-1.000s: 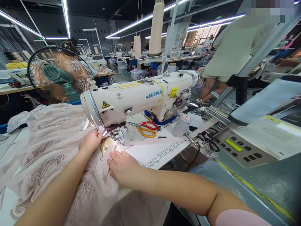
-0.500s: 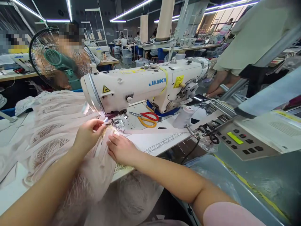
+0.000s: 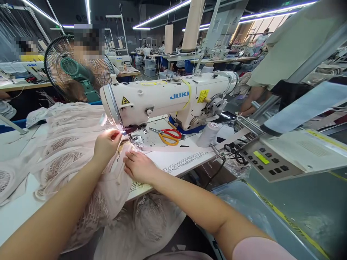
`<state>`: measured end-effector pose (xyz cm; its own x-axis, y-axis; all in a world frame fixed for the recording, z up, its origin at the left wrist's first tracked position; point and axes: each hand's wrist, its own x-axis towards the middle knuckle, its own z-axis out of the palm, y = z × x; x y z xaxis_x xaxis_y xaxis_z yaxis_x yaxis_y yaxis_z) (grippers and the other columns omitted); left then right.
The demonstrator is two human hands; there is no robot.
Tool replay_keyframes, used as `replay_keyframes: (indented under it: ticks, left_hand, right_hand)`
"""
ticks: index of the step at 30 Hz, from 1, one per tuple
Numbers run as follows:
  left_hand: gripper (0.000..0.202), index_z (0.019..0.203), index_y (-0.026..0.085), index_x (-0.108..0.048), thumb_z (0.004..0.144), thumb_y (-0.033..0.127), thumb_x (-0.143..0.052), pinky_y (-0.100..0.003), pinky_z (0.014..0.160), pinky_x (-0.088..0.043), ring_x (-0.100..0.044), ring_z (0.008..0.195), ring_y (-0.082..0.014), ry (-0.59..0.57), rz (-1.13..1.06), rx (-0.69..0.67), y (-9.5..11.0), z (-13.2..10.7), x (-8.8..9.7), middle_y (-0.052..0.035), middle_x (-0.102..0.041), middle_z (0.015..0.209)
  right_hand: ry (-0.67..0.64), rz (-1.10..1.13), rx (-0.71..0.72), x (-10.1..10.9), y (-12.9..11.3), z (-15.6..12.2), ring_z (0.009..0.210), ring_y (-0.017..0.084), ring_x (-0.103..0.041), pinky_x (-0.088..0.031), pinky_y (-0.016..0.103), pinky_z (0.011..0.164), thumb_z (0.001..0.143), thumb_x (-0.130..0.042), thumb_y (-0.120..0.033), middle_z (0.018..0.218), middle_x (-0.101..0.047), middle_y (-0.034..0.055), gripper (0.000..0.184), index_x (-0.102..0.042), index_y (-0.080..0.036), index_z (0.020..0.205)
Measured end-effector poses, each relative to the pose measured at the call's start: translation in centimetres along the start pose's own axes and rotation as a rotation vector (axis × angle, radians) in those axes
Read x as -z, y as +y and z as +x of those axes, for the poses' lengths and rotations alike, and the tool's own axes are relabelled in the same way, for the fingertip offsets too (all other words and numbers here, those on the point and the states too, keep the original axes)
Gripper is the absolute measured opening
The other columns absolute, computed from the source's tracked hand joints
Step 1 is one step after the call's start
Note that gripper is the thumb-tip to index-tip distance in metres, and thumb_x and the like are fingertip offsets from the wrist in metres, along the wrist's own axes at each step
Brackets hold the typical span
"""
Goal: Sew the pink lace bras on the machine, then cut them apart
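Note:
My left hand (image 3: 107, 146) is just left of the needle area of a white sewing machine (image 3: 159, 99), thumb and fingertips pinched together. A small whitish bit shows at those fingertips, too small to name. My right hand (image 3: 139, 167) rests in front of the presser foot, its fingers close together and bent over the edge of pale pink fabric (image 3: 115, 186). The fabric runs under the foot area, with lace parts, and hangs over the table's front edge. Scissors (image 3: 169, 138) with one red and one orange handle loop lie on the machine bed.
More pale lace pieces (image 3: 65, 133) spread over the left of the table. A white thread cone (image 3: 210, 134) and a tape feeder stand right, near a control box (image 3: 271, 160). A plastic bin (image 3: 257, 213) sits below. Behind are a fan (image 3: 78, 70) and a standing person (image 3: 273, 54).
The view has shifted slightly. My left hand's pinched fingertips have risen a little beside the needle area. My right hand stays on the fabric almost unmoved.

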<state>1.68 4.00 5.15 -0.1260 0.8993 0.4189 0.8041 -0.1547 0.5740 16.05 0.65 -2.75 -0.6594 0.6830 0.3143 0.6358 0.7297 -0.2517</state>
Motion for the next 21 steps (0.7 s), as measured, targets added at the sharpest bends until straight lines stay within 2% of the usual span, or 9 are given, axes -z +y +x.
replay_keyframes:
  ticks: [13,17,21]
  left_hand:
    - [0.026,0.073,0.019,-0.061,0.079,0.04,-0.046,-0.028,0.064,-0.044,-0.059,0.066,-0.0172,-0.022,0.057,-0.079,-0.5,0.3,-0.2,-0.0018,-0.065,0.069]
    - [0.026,0.073,0.019,-0.061,0.081,0.038,-0.045,-0.028,0.064,-0.046,-0.061,0.068,-0.0179,-0.085,0.093,-0.068,-0.4,0.1,0.7,-0.0031,-0.068,0.073]
    - [0.027,0.092,0.018,-0.062,0.085,0.034,-0.042,-0.03,0.068,-0.05,-0.064,0.079,-0.0202,-0.197,0.148,-0.091,0.3,-2.4,2.5,-0.0065,-0.069,0.09]
  right_hand:
    - [-0.008,-0.018,0.027,-0.3,0.2,-0.2,0.132,0.029,-0.044,-0.036,0.046,0.11,0.094,-0.05,-0.033,0.141,-0.049,0.0145,0.041,-0.056,-0.01,0.128]
    - [-0.016,0.009,0.017,-0.2,0.1,-0.3,0.133,0.029,-0.043,-0.035,0.046,0.111,0.093,-0.052,-0.031,0.141,-0.049,0.0149,0.041,-0.056,-0.011,0.128]
    - [-0.042,0.027,-0.011,-0.1,-0.1,-0.3,0.133,0.029,-0.042,-0.035,0.048,0.111,0.093,-0.05,-0.03,0.143,-0.047,0.0148,0.04,-0.055,-0.012,0.129]
